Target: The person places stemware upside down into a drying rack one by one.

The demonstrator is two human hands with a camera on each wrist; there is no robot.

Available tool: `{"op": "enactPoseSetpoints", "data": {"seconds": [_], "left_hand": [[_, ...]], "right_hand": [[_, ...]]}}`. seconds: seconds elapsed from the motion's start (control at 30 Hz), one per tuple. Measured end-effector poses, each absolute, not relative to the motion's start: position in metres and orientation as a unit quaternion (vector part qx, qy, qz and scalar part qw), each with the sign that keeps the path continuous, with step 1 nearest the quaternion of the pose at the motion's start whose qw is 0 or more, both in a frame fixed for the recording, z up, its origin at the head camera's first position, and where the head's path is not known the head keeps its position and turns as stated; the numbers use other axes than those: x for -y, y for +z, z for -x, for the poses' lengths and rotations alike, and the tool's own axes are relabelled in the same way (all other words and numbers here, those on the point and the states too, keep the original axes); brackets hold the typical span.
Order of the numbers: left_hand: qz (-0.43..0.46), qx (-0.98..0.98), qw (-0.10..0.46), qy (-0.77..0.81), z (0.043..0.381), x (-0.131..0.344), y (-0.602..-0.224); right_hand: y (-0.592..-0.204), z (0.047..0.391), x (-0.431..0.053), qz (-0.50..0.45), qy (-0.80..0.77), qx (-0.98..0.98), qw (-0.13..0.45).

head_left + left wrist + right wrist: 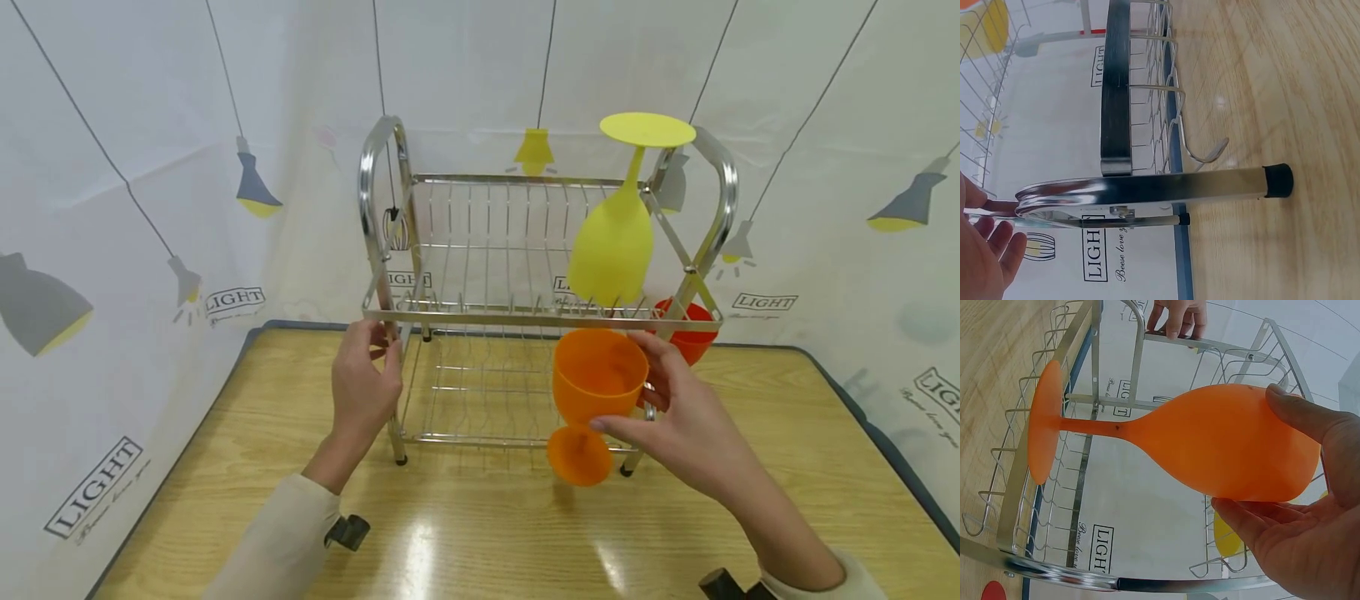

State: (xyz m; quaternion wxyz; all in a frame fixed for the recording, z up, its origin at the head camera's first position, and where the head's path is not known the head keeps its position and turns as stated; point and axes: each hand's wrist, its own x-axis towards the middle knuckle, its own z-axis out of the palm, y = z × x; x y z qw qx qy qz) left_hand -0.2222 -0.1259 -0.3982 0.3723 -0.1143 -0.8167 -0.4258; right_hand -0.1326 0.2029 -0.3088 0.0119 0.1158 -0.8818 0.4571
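My right hand (678, 417) grips the bowl of an orange plastic wine glass (588, 404), thumb on one side and fingers on the other. The glass is upright, with its foot low in front of the dish rack's lower tier. In the right wrist view the stem and foot of the orange glass (1229, 444) show whole. My left hand (366, 379) holds the metal dish rack (480, 320) at its left post, just under the upper tier. A yellow wine glass (613, 246) stands upside down on the upper tier's right side.
A red cup-shaped piece (693, 329) shows behind the rack's right post. The rack's black-capped feet rest on a wooden table (480, 533). Behind it hangs a white cloth (480, 75) printed with lamps.
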Motion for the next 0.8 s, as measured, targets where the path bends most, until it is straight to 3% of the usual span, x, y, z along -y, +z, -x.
{"op": "enactPoseSetpoints", "data": {"seconds": [0.53, 0.8], "left_hand": [[0.097, 0.817, 0.399, -0.404, 0.218, 0.126, -0.396], [0.106, 0.79, 0.465, -0.385, 0.213, 0.126, -0.398]], "right_hand": [[-0.308, 0.139, -0.198, -0.126, 0.453, 0.883, 0.012], [-0.309, 0.14, -0.198, -0.13, 0.452, 0.882, 0.015]]}}
